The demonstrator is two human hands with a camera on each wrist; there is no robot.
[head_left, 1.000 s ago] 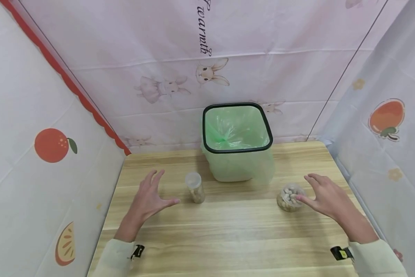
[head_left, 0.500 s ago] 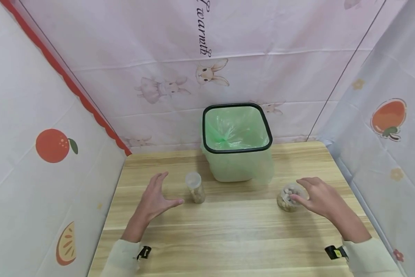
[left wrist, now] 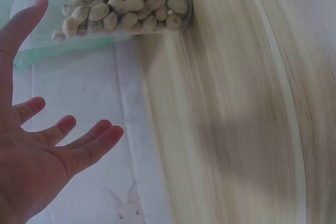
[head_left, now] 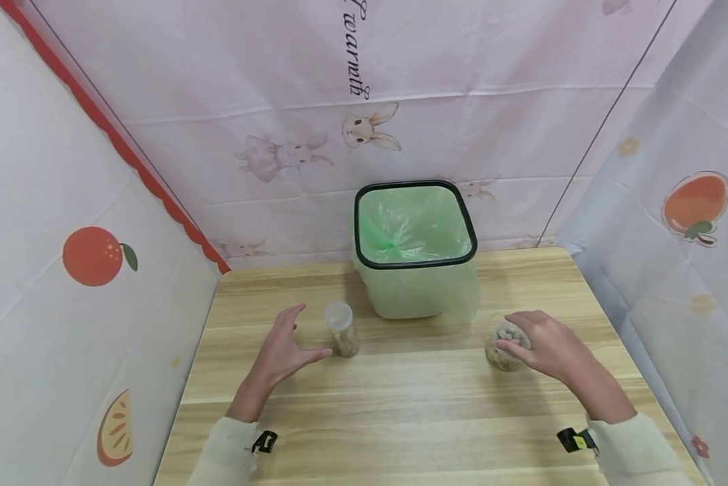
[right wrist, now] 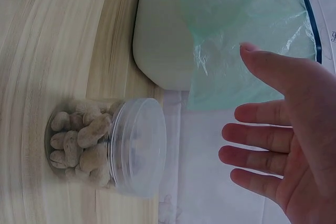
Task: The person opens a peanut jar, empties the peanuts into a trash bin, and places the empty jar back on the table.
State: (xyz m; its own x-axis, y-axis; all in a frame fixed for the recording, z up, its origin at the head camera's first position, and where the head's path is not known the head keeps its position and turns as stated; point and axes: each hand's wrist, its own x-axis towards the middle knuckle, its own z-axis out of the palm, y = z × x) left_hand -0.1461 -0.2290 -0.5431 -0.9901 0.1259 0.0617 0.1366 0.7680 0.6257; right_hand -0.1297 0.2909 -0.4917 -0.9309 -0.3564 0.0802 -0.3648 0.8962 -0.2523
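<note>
A tall, slim clear jar of peanuts [head_left: 343,331] with a whitish lid stands left of centre on the table; the left wrist view shows its peanuts [left wrist: 126,10] plainly. My left hand [head_left: 281,347] is just left of this jar, thumb and fingers spread apart, holding nothing. On the right stands a short, wide clear jar of peanuts [head_left: 502,351] with a translucent screw lid [right wrist: 140,148]. Over that lid hovers my right hand [head_left: 546,347], its fingers extended and apart from the lid in the right wrist view. From the head, the hand partly hides this jar.
A bin [head_left: 415,290] with a black rim and a green plastic liner stands at the back of the wooden table [head_left: 394,418], between and behind the jars. Printed cloth [head_left: 267,67] hangs behind the table and along both sides.
My left hand has moved right, closer to the tall jar. My right hand has moved left, further over the short jar. Both jars and the bin stay in place.
</note>
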